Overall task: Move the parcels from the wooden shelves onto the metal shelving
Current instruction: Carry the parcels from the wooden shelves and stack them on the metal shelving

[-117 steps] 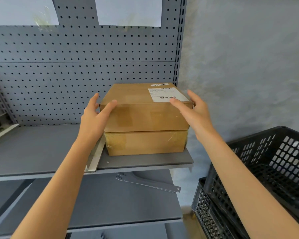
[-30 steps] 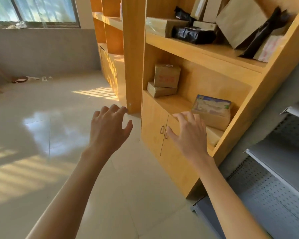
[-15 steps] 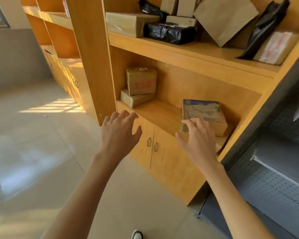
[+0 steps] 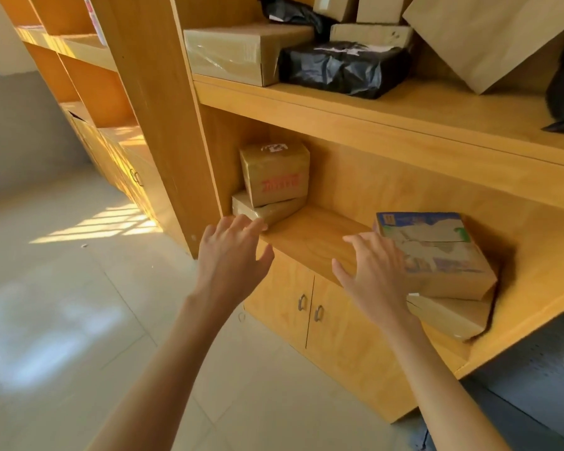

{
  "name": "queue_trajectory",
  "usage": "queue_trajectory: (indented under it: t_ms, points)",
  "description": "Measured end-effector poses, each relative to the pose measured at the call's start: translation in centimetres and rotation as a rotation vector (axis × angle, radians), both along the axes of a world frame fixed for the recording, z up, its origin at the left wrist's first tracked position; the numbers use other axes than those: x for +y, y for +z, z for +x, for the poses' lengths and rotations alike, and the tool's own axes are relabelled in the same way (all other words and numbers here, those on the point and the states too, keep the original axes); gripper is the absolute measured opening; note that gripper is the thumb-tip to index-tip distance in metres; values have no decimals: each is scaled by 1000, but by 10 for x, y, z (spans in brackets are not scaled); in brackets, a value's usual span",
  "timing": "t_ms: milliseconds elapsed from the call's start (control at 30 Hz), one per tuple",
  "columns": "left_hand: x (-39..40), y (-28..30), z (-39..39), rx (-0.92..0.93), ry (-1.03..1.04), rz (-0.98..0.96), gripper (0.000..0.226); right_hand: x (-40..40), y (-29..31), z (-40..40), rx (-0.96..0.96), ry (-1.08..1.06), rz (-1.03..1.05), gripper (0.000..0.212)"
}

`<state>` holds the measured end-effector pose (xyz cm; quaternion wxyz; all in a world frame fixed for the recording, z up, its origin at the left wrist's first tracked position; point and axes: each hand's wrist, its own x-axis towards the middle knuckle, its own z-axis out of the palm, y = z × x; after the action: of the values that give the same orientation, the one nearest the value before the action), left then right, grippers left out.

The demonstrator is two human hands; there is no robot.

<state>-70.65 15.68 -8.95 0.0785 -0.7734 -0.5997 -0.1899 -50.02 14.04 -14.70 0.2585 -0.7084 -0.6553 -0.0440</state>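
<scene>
Leftmost, a sunlit tiled floor (image 4: pixel 79 288) spreads out beside the wooden shelves (image 4: pixel 339 118), whose lower board (image 4: pixel 310 242) serves as the landmark; at that board's left end a small brown parcel with red print (image 4: pixel 274 174) sits on top of a flat parcel (image 4: pixel 267 208); just in front of the board's edge the left hand (image 4: pixel 232 258) hovers with fingers spread and relaxed, holding nothing; to its right the right hand (image 4: pixel 375 275) reaches over the board, fingers straight and loose, beside a blue-topped parcel (image 4: pixel 437 249), though whether it touches is unclear; that parcel lies on another flat box (image 4: pixel 450 315) at the board's right end; above the board a taped carton (image 4: pixel 241 50), a black bag (image 4: pixel 339 68) and a brown paper envelope (image 4: pixel 482 37) fill the upper shelf; below the board, cabinet doors (image 4: pixel 306 307) are closed.
</scene>
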Motion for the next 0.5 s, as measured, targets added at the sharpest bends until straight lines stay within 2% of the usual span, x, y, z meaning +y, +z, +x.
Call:
queue_trajectory:
  t_ms: [200,367,500]
  points:
    - [57,-15,31,8,-198,-49,41,20,-14,22,-44,-177,-17,39]
    - [100,-28,68,16,-402,-67,34,16,-21,41,-68,-367,-58,35]
    - [128,-33,95,-4,-568,-56,29,12,-25,46,-61,-546,-90,40]
